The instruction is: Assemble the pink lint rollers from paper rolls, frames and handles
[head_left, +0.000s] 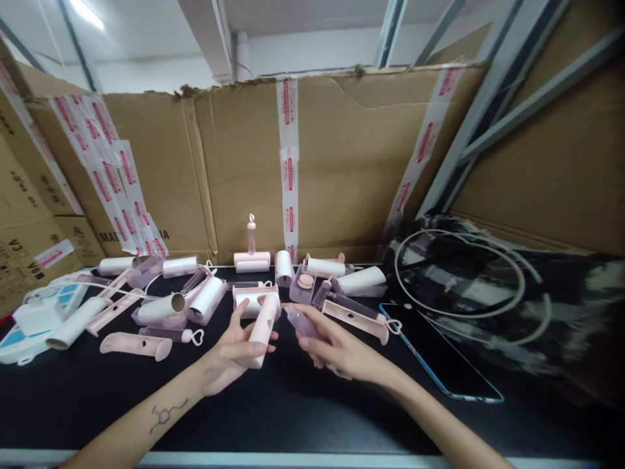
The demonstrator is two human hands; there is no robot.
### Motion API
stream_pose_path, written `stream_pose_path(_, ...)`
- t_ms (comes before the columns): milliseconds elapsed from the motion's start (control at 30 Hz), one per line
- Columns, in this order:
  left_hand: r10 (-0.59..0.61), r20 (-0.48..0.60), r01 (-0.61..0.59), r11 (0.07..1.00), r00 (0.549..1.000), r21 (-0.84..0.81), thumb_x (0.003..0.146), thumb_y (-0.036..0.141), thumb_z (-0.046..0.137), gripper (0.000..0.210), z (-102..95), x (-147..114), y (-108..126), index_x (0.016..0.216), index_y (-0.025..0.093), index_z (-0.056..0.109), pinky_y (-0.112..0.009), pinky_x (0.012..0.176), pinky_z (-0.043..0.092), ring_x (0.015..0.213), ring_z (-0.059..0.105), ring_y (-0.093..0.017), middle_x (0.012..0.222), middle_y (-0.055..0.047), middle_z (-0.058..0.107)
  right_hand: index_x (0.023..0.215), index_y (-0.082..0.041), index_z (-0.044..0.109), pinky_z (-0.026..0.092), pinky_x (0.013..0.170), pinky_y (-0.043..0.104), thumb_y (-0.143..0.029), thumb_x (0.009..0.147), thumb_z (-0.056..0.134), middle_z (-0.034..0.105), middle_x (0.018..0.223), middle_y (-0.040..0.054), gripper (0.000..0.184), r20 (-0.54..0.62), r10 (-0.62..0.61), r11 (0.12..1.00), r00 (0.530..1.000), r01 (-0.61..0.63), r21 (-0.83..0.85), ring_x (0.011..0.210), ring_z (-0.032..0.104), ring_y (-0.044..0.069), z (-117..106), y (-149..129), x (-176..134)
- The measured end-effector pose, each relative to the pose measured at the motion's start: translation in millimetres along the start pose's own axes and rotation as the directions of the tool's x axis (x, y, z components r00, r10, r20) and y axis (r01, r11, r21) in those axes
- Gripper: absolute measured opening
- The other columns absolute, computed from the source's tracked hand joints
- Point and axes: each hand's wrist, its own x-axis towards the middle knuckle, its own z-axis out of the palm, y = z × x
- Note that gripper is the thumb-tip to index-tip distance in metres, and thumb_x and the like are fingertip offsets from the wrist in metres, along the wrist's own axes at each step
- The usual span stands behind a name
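My left hand (227, 358) is closed around a pale pink curved plastic lint-roller holder (264, 326) with holes in its side, tilted upward. Just to its right, my right hand (344, 348) grips a translucent purplish handle (300, 322), its tip pointing at the pink piece with a small gap between them. Behind my hands lies a white paper roll (249, 306) in a pink part. On the left, a loose pink holder (134, 346) rests beside a dark translucent handle (168, 334) with a heart-shaped ring. Another pink holder (359, 321) lies right of my right hand.
Several white rolls (361, 280) and translucent cases lie across the black tabletop (273, 423). An assembled roller (252, 260) stands at the back. A phone (439, 352) and coiled cable (522, 280) are right, a white charger (39, 317) left. Cardboard (244, 169) walls the back.
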Motion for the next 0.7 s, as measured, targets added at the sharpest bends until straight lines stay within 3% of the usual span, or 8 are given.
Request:
stream_pose_path(67, -0.071, 0.049, 0.065, 0.991, 0.996, 0.114, 0.057, 0.011, 0.075, 0.092, -4.0, -0.9, -2.3, 0.131, 0.032, 0.025, -0.027, 0.075, 0.045, 0.082, 0.06, -0.013, 0.102, -0.001, 0.056, 0.118, -0.022, 0.046, 0.046, 0.059, 0.023, -0.04, 0.083, 0.054, 0.059, 0.086, 0.001, 0.041, 0.023, -0.069, 0.985, 0.997, 0.072, -0.158, 0.066, 0.055, 0.012, 5.5, 2.7, -2.7)
stream_pose_path(167, -0.092, 0.014, 0.087, 0.973, 0.996, 0.214, 0.067, 0.03, 0.072, 0.066, -9.3, 2.6, -10.2, 0.122, 0.028, 0.036, -0.025, 0.065, 0.044, 0.067, 0.056, -0.009, 0.092, 0.001, 0.05, 0.113, -0.023, 0.054, 0.044, 0.077, 0.03, -0.041, 0.084, 0.052, 0.062, 0.101, 0.0042, 0.034, 0.048, -0.135, 0.917, 0.99, 0.143, -0.373, 0.083, 0.058, 0.018, 12.0, 4.0, -1.5)
stream_pose_path(233, -0.052, -0.051, 0.062, 0.972, 0.997, 0.227, 0.078, 0.047, 0.056, 0.045, -12.9, 6.6, -17.6, 0.114, 0.026, 0.04, -0.025, 0.058, 0.044, 0.059, 0.052, -0.008, 0.086, 0.002, 0.046, 0.117, -0.025, 0.054, 0.043, 0.077, 0.029, -0.041, 0.086, 0.05, 0.062, 0.102, 0.0043, 0.035, 0.101, -0.132, 0.869, 0.986, 0.165, -0.467, 0.087, 0.058, 0.02, 16.8, 5.8, -0.1)
stream_pose_path(300, 0.004, -0.106, 0.029, 0.953, 0.994, 0.302, 0.083, 0.056, 0.042, 0.038, -17.0, 9.7, -24.0, 0.101, 0.022, 0.045, -0.024, 0.058, 0.044, 0.058, 0.049, -0.008, 0.08, 0.003, 0.044, 0.12, -0.028, 0.052, 0.043, 0.074, 0.027, -0.04, 0.088, 0.046, 0.063, 0.099, 0.0035, 0.035, 0.138, -0.127, 0.834, 0.982, 0.181, -0.521, 0.086, 0.059, 0.02, 21.9, 7.9, 0.3)
stream_pose_path(400, 0.07, -0.1, -0.021, 0.904, 0.993, 0.427, 0.084, 0.06, 0.033, 0.044, -23.0, 10.3, -28.4, 0.084, 0.018, 0.047, -0.026, 0.067, 0.047, 0.069, 0.05, -0.011, 0.077, 0.001, 0.046, 0.123, -0.029, 0.05, 0.043, 0.068, 0.024, -0.039, 0.09, 0.043, 0.062, 0.095, 0.0031, 0.036, 0.145, -0.115, 0.795, 0.983, 0.178, -0.58, 0.08, 0.06, 0.018, 28.1, 9.0, -1.4)
stream_pose_path(500, -0.021, 0.006, 0.017, 0.933, 1.0, 0.36, 0.083, 0.063, 0.027, 0.048, -25.9, 7.4, -28.2, 0.091, 0.019, 0.045, -0.033, 0.062, 0.053, 0.072, 0.057, -0.016, 0.082, -0.002, 0.049, 0.124, -0.026, 0.05, 0.042, 0.062, 0.023, -0.035, 0.089, 0.043, 0.061, 0.093, 0.0042, 0.037, 0.175, -0.098, 0.762, 0.98, 0.187, -0.62, 0.076, 0.06, 0.017, 31.3, 7.3, -4.2)
stream_pose_path(567, -0.059, 0.037, 0.043, 0.936, 0.998, 0.348, 0.083, 0.061, 0.033, 0.045, -25.3, 5.5, -27.9, 0.098, 0.02, 0.041, -0.036, 0.055, 0.055, 0.07, 0.061, -0.018, 0.085, -0.003, 0.051, 0.126, -0.025, 0.047, 0.043, 0.066, 0.023, -0.033, 0.089, 0.044, 0.061, 0.099, 0.0051, 0.038, 0.206, -0.11, 0.785, 0.972, 0.212, -0.581, 0.083, 0.06, 0.018, 32.4, 6.8, -5.7)
stream_pose_path(700, -0.023, 0.01, 0.016, 0.91, 1.0, 0.414, 0.083, 0.06, 0.035, 0.044, -21.3, 3.7, -29.3, 0.099, 0.018, 0.038, -0.033, 0.05, 0.055, 0.06, 0.064, -0.017, 0.083, -0.003, 0.055, 0.123, -0.022, 0.05, 0.043, 0.07, 0.024, -0.034, 0.088, 0.047, 0.064, 0.1, 0.0053, 0.037, 0.209, -0.121, 0.858, 0.971, 0.208, -0.47, 0.082, 0.06, 0.018, 34.6, 9.6, -7.8)
